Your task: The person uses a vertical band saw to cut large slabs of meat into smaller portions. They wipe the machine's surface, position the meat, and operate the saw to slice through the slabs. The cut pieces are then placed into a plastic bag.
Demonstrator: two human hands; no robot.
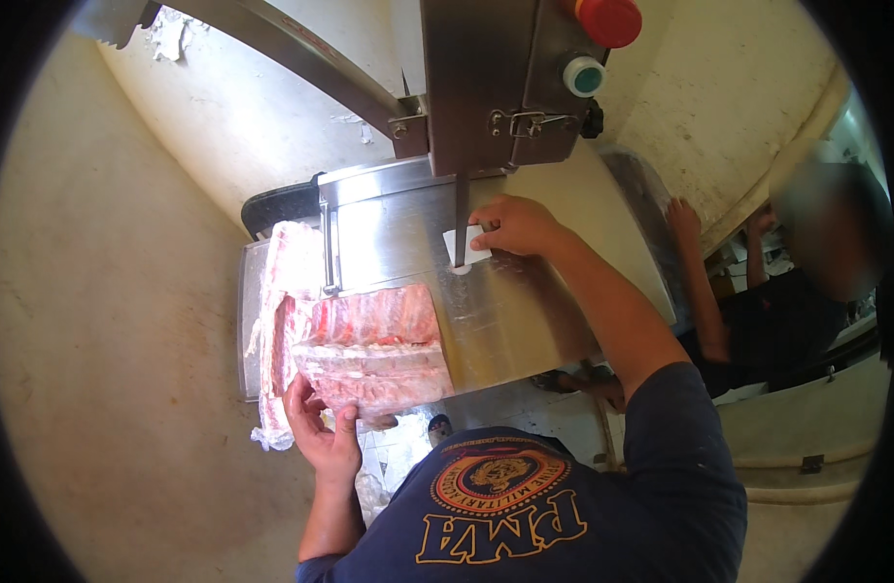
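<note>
A slab of raw ribs [379, 345] lies on the steel table [389, 243] of a band saw, over its near left part. My left hand [321, 432] is at the slab's near left corner, fingers apart and loosely bent, seeming to touch its edge. Between the thumb and fingers of my right hand [515, 225] is a thin white square piece [474, 245], set right beside the upright saw blade [461, 209]. The blade passes in front of part of that piece. More pale, fatty meat [290, 257] rests left of the slab, partly in a clear wrapping.
Above the table hangs the saw's steel housing [476, 87], with a red knob [607, 19] and a green button [585, 76]. A metal guide bar [328, 248] stands left of the blade. Another person [777, 311] is at the right, beyond the table's edge. Walls enclose the left side.
</note>
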